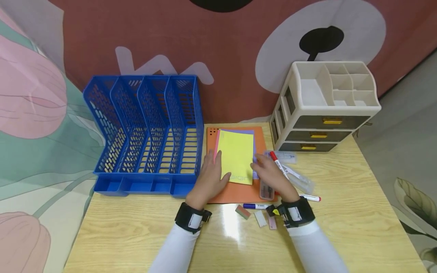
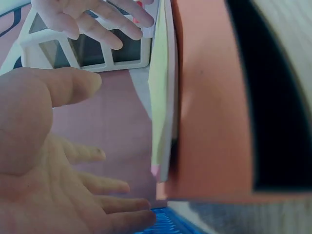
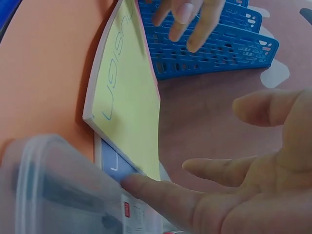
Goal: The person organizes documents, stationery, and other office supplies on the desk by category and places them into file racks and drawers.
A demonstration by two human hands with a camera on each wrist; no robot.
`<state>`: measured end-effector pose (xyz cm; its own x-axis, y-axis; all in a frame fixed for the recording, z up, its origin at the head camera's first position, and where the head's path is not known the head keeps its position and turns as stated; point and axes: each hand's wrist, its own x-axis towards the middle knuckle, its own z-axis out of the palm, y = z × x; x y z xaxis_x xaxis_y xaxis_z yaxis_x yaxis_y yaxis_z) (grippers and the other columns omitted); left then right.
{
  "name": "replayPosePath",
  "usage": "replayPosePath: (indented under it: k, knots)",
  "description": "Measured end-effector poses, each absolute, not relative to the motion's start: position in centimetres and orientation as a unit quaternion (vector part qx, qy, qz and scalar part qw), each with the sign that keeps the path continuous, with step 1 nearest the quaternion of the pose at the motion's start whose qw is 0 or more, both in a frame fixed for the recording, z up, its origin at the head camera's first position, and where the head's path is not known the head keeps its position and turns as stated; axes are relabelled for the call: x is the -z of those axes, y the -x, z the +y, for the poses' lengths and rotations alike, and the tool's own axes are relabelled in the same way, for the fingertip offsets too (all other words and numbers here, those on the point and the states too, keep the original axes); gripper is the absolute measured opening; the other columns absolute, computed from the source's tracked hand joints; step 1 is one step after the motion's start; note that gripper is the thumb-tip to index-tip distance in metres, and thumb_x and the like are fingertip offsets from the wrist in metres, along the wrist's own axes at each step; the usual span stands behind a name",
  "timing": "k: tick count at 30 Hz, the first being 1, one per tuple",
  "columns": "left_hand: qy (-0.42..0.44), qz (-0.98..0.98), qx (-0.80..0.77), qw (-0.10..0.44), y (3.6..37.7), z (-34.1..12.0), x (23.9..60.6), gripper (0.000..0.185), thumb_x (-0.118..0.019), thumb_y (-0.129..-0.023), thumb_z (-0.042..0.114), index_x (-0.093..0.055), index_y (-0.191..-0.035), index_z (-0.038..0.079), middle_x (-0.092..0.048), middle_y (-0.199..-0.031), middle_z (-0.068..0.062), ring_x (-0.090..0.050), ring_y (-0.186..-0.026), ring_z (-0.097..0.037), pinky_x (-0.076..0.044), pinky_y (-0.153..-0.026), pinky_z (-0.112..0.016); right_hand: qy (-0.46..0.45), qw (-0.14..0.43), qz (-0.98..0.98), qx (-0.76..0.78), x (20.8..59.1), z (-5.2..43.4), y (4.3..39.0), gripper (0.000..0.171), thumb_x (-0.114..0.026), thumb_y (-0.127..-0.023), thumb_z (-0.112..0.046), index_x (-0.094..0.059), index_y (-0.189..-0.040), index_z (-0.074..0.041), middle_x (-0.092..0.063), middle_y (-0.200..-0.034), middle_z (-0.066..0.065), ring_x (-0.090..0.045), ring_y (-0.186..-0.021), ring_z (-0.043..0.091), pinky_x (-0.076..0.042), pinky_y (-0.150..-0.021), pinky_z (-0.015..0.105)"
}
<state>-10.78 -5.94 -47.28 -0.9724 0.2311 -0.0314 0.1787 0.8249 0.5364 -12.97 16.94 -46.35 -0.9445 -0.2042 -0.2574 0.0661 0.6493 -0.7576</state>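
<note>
Yellow notebook (image 1: 236, 156) lies on top of a small stack, with a purple notebook (image 1: 254, 151) and a pink one (image 1: 216, 146) peeking out under it, all on an orange folder (image 1: 263, 136) in the middle of the desk (image 1: 358, 212). Left hand (image 1: 209, 181) sits at the stack's 9 o'clock side, fingers straight and a little apart, touching the yellow cover's edge. Right hand (image 1: 271, 175) sits at the 3 o'clock side, fingers straight and spread, and in the right wrist view one fingertip (image 3: 131, 183) touches the purple notebook's corner. Neither hand is wrapped around anything. Just beside the right hand, at its 3 o'clock, lie a red marker (image 1: 277, 162) and a clear pencil case (image 1: 300, 180). At 9 o'clock from the stack stands a blue file rack (image 1: 143, 129). At 1 o'clock stands a white drawer box (image 1: 324, 110). Near the wrists lie a blue marker (image 1: 256, 206) and a few small erasers (image 1: 243, 212).
</note>
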Motion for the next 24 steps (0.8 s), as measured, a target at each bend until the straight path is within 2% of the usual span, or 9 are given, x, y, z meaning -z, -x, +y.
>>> replayPosePath:
  k: [5,10,19,24]
  knots:
    - [-0.065,0.94,-0.323,0.087,11.2,-5.8,47.6,0.084,-0.066,-0.1,0.033,-0.021,-0.164,0.002,-0.008,-0.171,-0.027,-0.013,-0.158,-0.047,-0.026,-0.122,-0.062,0.043,0.15,0.895,0.417,46.7,17.0,12.8,0.06,-0.049,-0.106,-0.027,-0.04,-0.153,0.009,-0.044,-0.156,0.031,-0.044,-0.143,0.046,-0.038,-0.117,0.061]
    - [-0.033,0.921,-0.377,0.094,11.5,-5.8,48.0,0.081,-0.063,-0.102,0.029,-0.019,-0.163,0.0,-0.006,-0.171,-0.028,-0.01,-0.159,-0.045,-0.021,-0.125,-0.06,0.036,0.165,0.891,0.422,46.8,16.7,12.6,0.06,-0.05,-0.105,-0.03,-0.043,-0.152,0.006,-0.049,-0.152,0.03,-0.055,-0.133,0.044,-0.044,-0.112,0.06]
    - [0.006,0.897,-0.433,0.085,11.7,-5.5,48.7,0.08,-0.063,-0.101,0.024,-0.019,-0.162,-0.004,-0.007,-0.169,-0.031,-0.011,-0.159,-0.044,-0.024,-0.124,-0.061,0.025,0.178,0.884,0.432,47.2,16.4,12.4,0.06,-0.05,-0.106,-0.029,-0.041,-0.154,0.006,-0.048,-0.154,0.028,-0.057,-0.132,0.04,-0.045,-0.112,0.058]
    - [0.018,0.895,-0.438,0.088,11.8,-5.3,48.6,0.08,-0.06,-0.102,0.025,-0.017,-0.162,-0.007,-0.005,-0.169,-0.032,-0.008,-0.159,-0.043,-0.022,-0.125,-0.06,0.026,0.182,0.887,0.424,47.3,16.0,12.3,0.06,-0.049,-0.106,-0.032,-0.042,-0.155,0.003,-0.05,-0.154,0.025,-0.059,-0.129,0.037,-0.047,-0.111,0.057]
